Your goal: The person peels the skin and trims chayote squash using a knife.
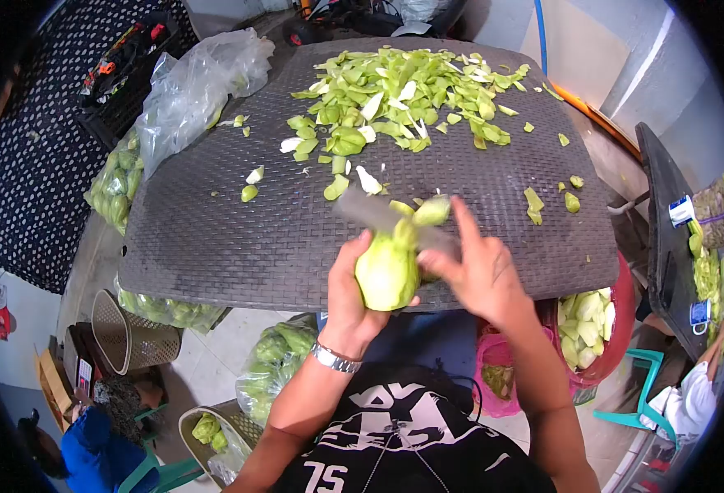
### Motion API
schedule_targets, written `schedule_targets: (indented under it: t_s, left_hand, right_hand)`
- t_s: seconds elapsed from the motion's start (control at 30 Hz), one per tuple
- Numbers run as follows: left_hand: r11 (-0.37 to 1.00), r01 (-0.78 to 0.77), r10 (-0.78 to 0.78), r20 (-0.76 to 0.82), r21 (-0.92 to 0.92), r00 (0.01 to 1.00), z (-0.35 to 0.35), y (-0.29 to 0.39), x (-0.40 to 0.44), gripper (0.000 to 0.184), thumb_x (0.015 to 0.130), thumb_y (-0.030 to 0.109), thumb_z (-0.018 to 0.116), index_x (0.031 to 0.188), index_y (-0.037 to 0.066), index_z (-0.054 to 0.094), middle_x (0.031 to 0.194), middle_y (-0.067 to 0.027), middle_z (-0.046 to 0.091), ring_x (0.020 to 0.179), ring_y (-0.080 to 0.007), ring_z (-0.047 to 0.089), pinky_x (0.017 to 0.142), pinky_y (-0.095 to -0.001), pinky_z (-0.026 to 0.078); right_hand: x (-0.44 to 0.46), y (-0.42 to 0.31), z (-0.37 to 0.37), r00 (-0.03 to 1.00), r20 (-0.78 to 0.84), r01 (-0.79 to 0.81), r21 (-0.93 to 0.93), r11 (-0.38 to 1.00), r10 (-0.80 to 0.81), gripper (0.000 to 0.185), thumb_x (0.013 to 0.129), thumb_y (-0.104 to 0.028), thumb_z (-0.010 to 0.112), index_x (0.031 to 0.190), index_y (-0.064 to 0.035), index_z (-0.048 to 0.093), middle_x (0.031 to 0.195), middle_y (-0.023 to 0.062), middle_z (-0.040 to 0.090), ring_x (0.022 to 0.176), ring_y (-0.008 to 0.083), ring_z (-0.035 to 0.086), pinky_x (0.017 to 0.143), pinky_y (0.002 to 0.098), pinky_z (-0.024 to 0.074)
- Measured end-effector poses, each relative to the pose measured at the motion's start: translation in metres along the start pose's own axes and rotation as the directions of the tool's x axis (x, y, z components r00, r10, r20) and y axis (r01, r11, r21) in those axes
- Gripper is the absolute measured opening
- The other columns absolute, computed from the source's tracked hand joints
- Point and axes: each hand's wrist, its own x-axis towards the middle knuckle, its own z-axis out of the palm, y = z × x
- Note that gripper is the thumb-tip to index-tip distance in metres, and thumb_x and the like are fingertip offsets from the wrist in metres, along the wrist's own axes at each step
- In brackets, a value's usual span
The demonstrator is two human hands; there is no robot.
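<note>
My left hand (352,287), with a metal watch at the wrist, is wrapped round a pale green chayote (386,275) at the table's near edge. A broad blade (374,212), blurred by motion, lies across the top of the chayote. My right hand (481,275) is closed on the knife at its right end, with the index finger stretched forward; the handle is hidden. A strip of peel (432,210) stands up beside the blade. Farther back on the dark woven table (239,238) lies a pile of green peelings (403,90).
Clear plastic (206,82) lies at the table's left corner. A red basin (616,329) of peeled pieces stands below right, near a pink bag (497,378). Bags of chayotes (275,361) and baskets (136,337) stand below left. People sit at both lower sides.
</note>
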Motion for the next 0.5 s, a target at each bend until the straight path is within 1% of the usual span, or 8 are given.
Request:
schedule_targets:
  t_s: [0.07,0.1,0.17,0.23,0.27,0.37,0.4,0.5]
  left_hand:
    - [1.000,0.000,0.000,0.036,0.002,0.999,0.002,0.003,0.000,0.060,0.104,0.055,0.046,0.136,0.007,0.060,0.118,-0.0149,0.072,0.097,-0.0315,0.074,0.057,-0.0471,0.063]
    - [1.000,-0.002,0.002,0.052,0.001,0.999,0.002,0.004,-0.001,0.061,0.104,0.056,0.045,0.136,0.006,0.060,0.119,-0.0150,0.071,0.098,-0.0318,0.074,0.057,-0.0472,0.063]
    - [0.998,-0.049,0.048,-0.026,-0.044,0.999,0.004,-0.002,0.002,0.060,0.105,0.054,0.048,0.136,0.004,0.060,0.120,-0.0147,0.071,0.103,-0.0293,0.073,0.073,-0.0456,0.062]
    - [0.992,-0.098,0.090,-0.096,-0.078,0.991,0.007,-0.006,0.007,0.058,0.106,0.052,0.050,0.136,0.003,0.060,0.121,-0.0143,0.071,0.108,-0.0269,0.072,0.090,-0.0440,0.061]
    - [0.995,-0.092,0.092,-0.012,-0.040,0.996,0.006,-0.004,0.005,0.057,0.107,0.050,0.050,0.136,0.003,0.060,0.126,-0.0147,0.069,0.116,-0.0254,0.068,0.105,-0.0410,0.053]
    - [0.997,-0.081,0.080,-0.045,-0.018,0.996,-0.007,-0.007,0.008,0.063,0.104,0.053,0.050,0.141,0.003,0.057,0.129,-0.0171,0.069,0.111,-0.0305,0.071,0.095,-0.0482,0.060]
    - [0.997,-0.068,0.068,-0.004,-0.022,0.998,-0.009,-0.007,0.004,0.063,0.104,0.054,0.049,0.140,0.002,0.058,0.127,-0.0167,0.069,0.108,-0.0306,0.072,0.088,-0.0479,0.062]
    - [1.000,-0.013,0.014,0.078,-0.013,0.997,-0.010,-0.003,-0.009,0.064,0.105,0.055,0.046,0.137,0.002,0.059,0.121,-0.0162,0.070,0.099,-0.0313,0.074,0.070,-0.0471,0.066]
  right_hand:
    - [0.005,0.005,-0.011,0.990,0.016,-0.139,0.078,0.987,0.138,0.106,0.088,-0.067,0.071,0.156,0.0043,0.033,0.086,0.0333,0.071,0.085,0.0523,0.072,0.077,0.0558,0.0576]
    - [0.004,-0.002,-0.013,0.995,0.026,-0.099,0.047,0.994,0.098,0.106,0.089,-0.067,0.071,0.156,0.0046,0.032,0.085,0.0333,0.070,0.085,0.0521,0.072,0.076,0.0560,0.0576]
    - [-0.008,-0.017,-0.010,0.998,0.046,-0.033,-0.016,0.999,0.033,0.107,0.089,-0.067,0.071,0.157,0.0053,0.031,0.081,0.0332,0.070,0.084,0.0518,0.072,0.075,0.0563,0.0577]
    - [-0.020,-0.028,0.000,0.991,0.084,0.107,-0.063,0.992,-0.101,0.112,0.087,-0.069,0.071,0.158,0.0058,0.027,0.079,0.0306,0.070,0.080,0.0508,0.073,0.076,0.0569,0.0589]
    - [-0.023,-0.032,0.004,0.989,0.070,0.137,-0.060,0.989,-0.133,0.112,0.087,-0.070,0.071,0.158,0.0056,0.028,0.079,0.0304,0.070,0.079,0.0508,0.073,0.076,0.0567,0.0591]
    - [-0.021,-0.030,0.009,0.977,0.037,0.212,-0.059,0.976,-0.210,0.112,0.086,-0.071,0.071,0.158,0.0048,0.029,0.079,0.0302,0.071,0.078,0.0506,0.073,0.075,0.0567,0.0593]
    - [-0.018,-0.026,0.008,0.973,0.025,0.232,-0.062,0.971,-0.231,0.112,0.086,-0.071,0.071,0.158,0.0044,0.029,0.079,0.0302,0.071,0.078,0.0505,0.073,0.075,0.0567,0.0593]
    - [-0.005,-0.007,0.008,0.985,-0.075,0.152,-0.087,0.985,-0.158,0.108,0.086,-0.071,0.070,0.156,0.0023,0.033,0.080,0.0296,0.071,0.080,0.0501,0.073,0.076,0.0556,0.0597]
